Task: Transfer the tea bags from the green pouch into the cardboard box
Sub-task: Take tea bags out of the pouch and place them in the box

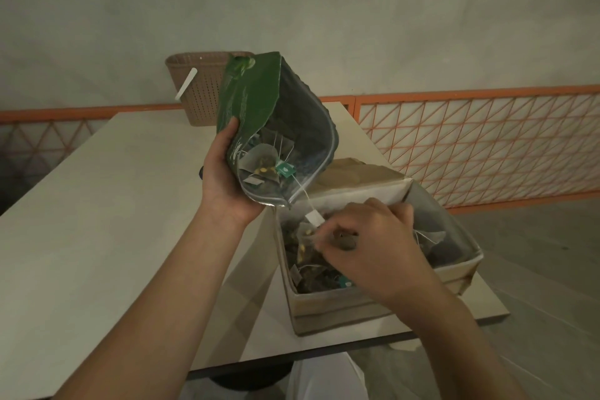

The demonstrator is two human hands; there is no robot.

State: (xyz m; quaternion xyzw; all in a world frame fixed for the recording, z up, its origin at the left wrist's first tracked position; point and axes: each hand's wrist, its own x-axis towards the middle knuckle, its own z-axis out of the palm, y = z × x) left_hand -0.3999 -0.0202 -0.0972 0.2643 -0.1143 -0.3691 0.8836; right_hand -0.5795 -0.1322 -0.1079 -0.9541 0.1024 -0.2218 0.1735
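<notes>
My right hand (370, 243) is reaching down into the cardboard box (373, 308) at lower right of the frame, fingers curled and pinching a tea bag (308, 234) at its upper edge. That bag's string is running up and to the left, past a white tag (314, 216), into the open mouth of the green pouch (246, 107). My left hand (227, 178) is gripping the pouch from its left side at frame centre, thumb on the green face, tilting it so the mouth is facing down and right, directly over the box's upper-left corner.

More tea bags (263, 162) are lying inside the pouch just behind the mouth, one with a green tag (285, 169). Others are already lying in the box beneath my right hand.

Judgement: the pouch mouth is lying up-left of my right hand, near it; the string's line is marking the direction. The right hand is the nearer one for the following pick, and the trailing string could snag.

The box is sitting on the counter (97, 204) at its right edge; a woven basket (201, 88) is standing behind.
</notes>
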